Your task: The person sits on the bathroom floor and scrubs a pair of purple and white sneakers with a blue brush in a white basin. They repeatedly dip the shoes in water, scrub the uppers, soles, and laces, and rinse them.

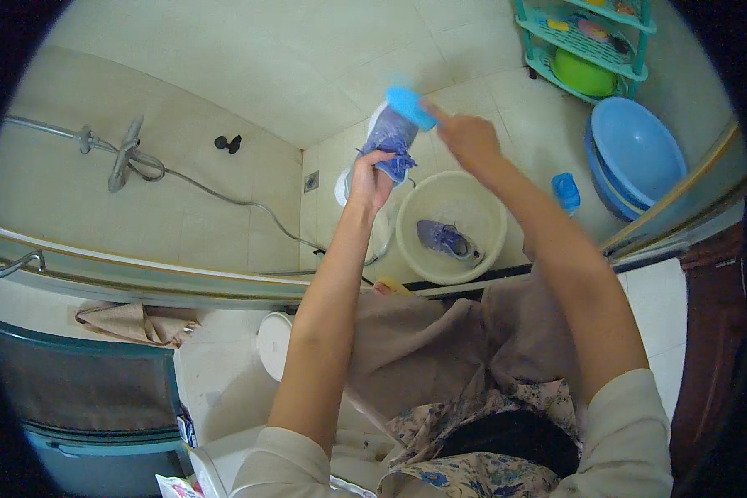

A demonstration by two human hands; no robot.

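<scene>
A purple lace-up shoe (pixel 393 133) with a white sole is held up by my left hand (pixel 372 181), fingers wrapped round its heel end. My right hand (pixel 466 141) grips a blue scrubbing brush (pixel 410 109), whose head lies against the toe part of the shoe; its edge is slightly smeared by motion. Below and between my arms stands a cream basin (pixel 415 257). The second purple shoe (pixel 444 238) rests in it, wet-looking, with its laces showing.
Blue basins (pixel 639 149) lean at the right, near a blue packet (pixel 566 192). A green tiered rack (pixel 589 50) stands behind them. On the left wall are a shower tap (pixel 126 155) and hose (pixel 249 203). A raised sill runs in front of my knees.
</scene>
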